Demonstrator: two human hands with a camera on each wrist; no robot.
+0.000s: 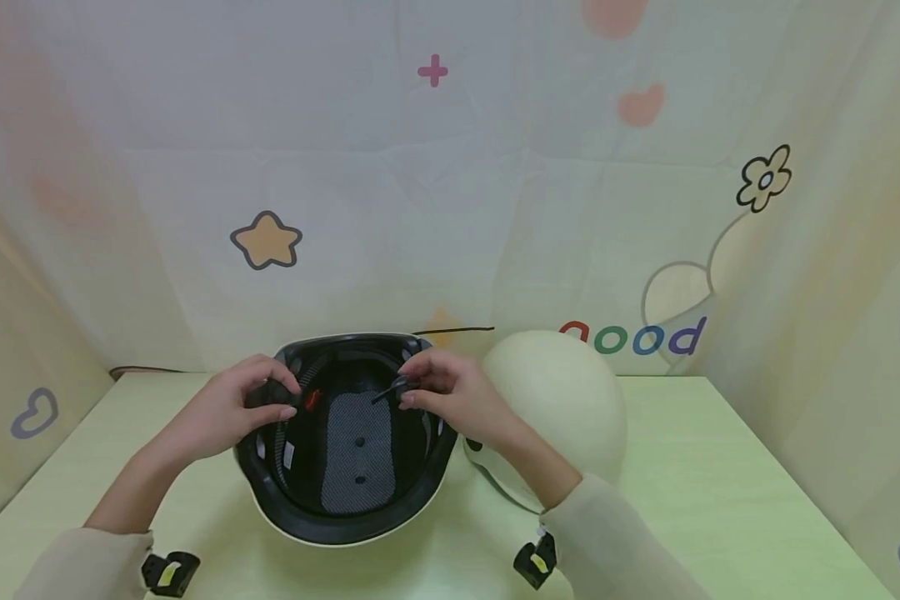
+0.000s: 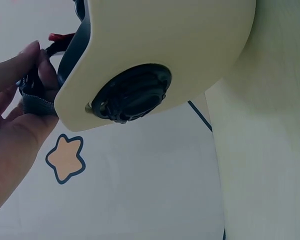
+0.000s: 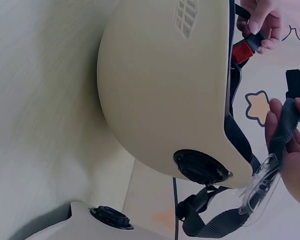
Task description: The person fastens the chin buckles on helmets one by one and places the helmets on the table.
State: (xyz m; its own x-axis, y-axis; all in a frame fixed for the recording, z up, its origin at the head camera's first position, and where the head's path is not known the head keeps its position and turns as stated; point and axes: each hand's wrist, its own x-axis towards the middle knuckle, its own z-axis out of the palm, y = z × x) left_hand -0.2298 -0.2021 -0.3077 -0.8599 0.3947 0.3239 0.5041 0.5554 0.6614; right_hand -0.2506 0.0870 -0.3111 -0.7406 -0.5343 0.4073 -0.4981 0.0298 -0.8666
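Buckling step: left hand (image 1: 249, 406) pinches red-tabbed buckle (image 1: 311, 399), right hand (image 1: 450, 393) grips strap clip (image 1: 399, 386) over upturned helmet (image 1: 345, 508); next prob. needs aligning both ends.

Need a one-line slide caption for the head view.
Both hands hold black chin-strap buckle halves over an upturned cream helmet, beside a second cream helmet.

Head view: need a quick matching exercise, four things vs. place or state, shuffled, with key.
Things:
1. upturned helmet
2. second helmet
3. left hand
4. right hand

Places or states:
A. dome up, on the table to the right
B. pinches the black strap end with the tongue
C. lies open side up, mesh pad showing
D. holds the buckle part with the red tab

Pairs: 1-C, 2-A, 3-D, 4-B
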